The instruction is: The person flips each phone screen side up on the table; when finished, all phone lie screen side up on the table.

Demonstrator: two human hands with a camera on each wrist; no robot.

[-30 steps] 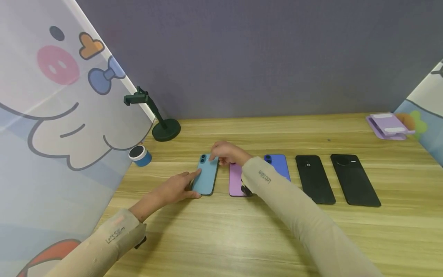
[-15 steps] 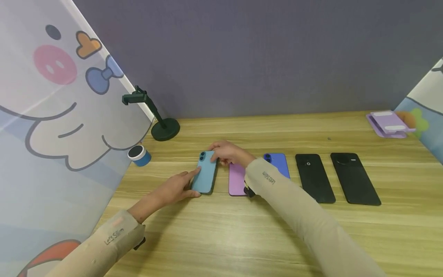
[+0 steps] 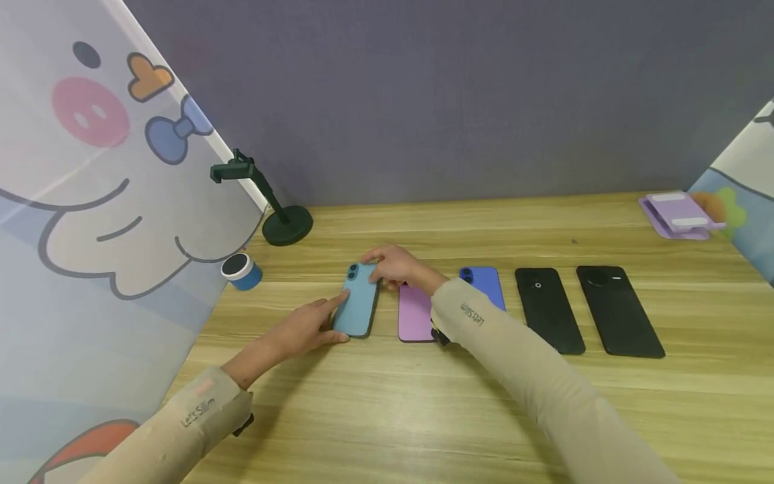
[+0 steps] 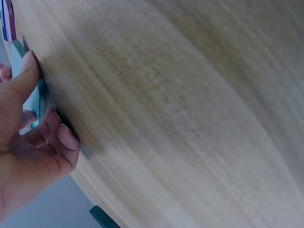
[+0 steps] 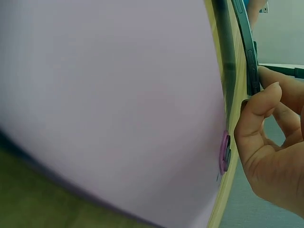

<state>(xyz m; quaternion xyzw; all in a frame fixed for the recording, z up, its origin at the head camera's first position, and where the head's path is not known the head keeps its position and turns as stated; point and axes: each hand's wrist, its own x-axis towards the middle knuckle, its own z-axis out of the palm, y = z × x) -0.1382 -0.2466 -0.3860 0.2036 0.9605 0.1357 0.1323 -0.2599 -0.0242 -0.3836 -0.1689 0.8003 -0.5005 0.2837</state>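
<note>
A light blue phone [image 3: 358,309] lies back up on the wooden table, its two-lens camera at the far end. My left hand [image 3: 301,331] holds its left side, index finger on the edge and thumb at the near corner. In the left wrist view, the other fingers [image 4: 66,140] curl loosely beside the table. My right hand [image 3: 396,266] pinches the far right corner between thumb and index finger. The phone's dark side edge [image 5: 248,50] shows in the right wrist view. Just below my right hand lies a pink-purple phone [image 3: 414,319], partly covered by the sleeve.
Rightward in the row lie a blue phone [image 3: 488,286] and two black phones, one nearer [image 3: 551,312] and one farther right [image 3: 623,312]. A dark green phone stand [image 3: 287,226] and a blue-white jar [image 3: 243,272] stand at left. A folded purple stand [image 3: 680,218] sits far right.
My right index finger has moved from the phone's back to its far edge, and thumb and finger now pinch the corner. The phone has shifted very slightly away. My left hand stays in place.
</note>
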